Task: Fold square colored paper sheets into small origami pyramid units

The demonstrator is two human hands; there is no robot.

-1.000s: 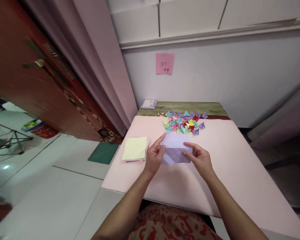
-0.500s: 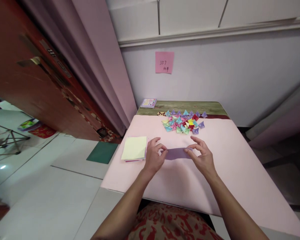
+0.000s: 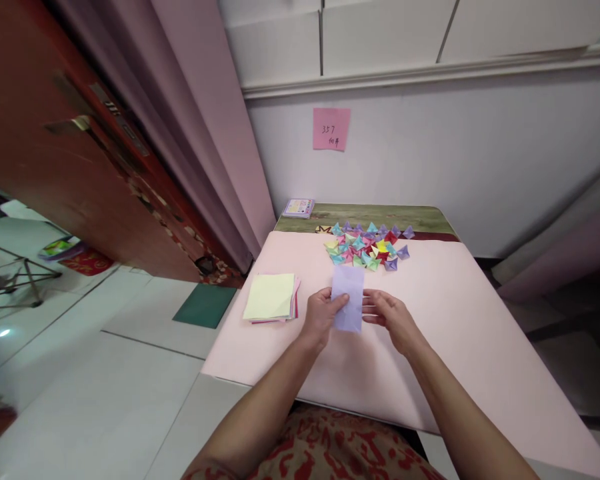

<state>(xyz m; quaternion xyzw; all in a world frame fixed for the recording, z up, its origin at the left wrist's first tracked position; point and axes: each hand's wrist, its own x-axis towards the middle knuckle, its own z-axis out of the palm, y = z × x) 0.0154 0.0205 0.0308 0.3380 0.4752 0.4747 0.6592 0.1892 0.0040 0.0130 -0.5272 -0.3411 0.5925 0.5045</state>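
A folded sheet of purple paper stands upright as a tall rectangle above the table. My left hand pinches its left side, thumb on the front face and the other fingers mostly behind it. At the right edge is my right hand, its fingers stretched apart and their tips reaching the edge or just behind it; its thumb is off the paper. Beyond both hands lies a cluster of small folded paper pieces in several colours. A stack of square paper, pale yellow on top, lies left of my left hand.
A pink cover spreads over the table, with a green wood-look strip at the back. Paper packs lie at the back left corner. A pink note hangs on the wall. A reddish door stands to the left.
The purple paper has turned from lying wide between both hands to standing tall. My right hand has let go of its end and opened; my left thumb now presses on its face.
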